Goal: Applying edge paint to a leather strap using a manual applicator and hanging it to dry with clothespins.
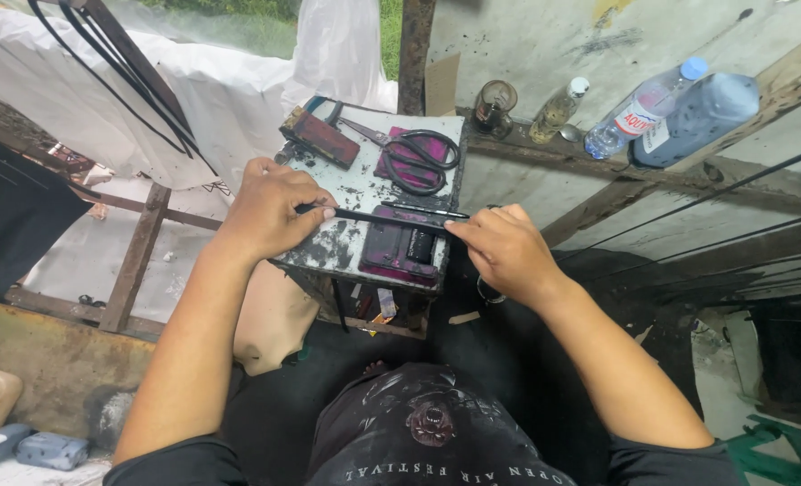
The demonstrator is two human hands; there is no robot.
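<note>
Thin black strip [382,217] held level across the front part of the small grimy tabletop [355,193], stretched between both hands. Left hand [270,211] clenched on the strip's left end, fingertips pinching it, just off the tabletop's left edge. Right hand [505,250] grasping the right end, thumb and forefinger closed on it, just off the tabletop's front right corner. Strip hovering over or lightly touching a magenta block [398,247] at the tabletop's front; contact hard to tell. Judged mid-step: strip picked up and positioned, no tool in hand, no visible cut or mark on it, so working of the strip itself looks not yet done. Large black-handled scissors [414,153] lying untouched at the tabletop's rear, on a second magenta pad [398,171]. Dark red rectangular block [321,137] at the tabletop's rear left corner, also untouched. Beyond the tabletop's right side, a wooden ledge [598,166] carrying a small dark glass jar [494,103], a small clear bottle [558,110], a plastic water bottle [643,112] and a bluish-grey bottle [697,117] lying tilted. White sheeting [229,99] behind the tabletop's left side, black cords [117,76] hanging across it. Rusty metal frame [135,261] left of and below the tabletop.
</note>
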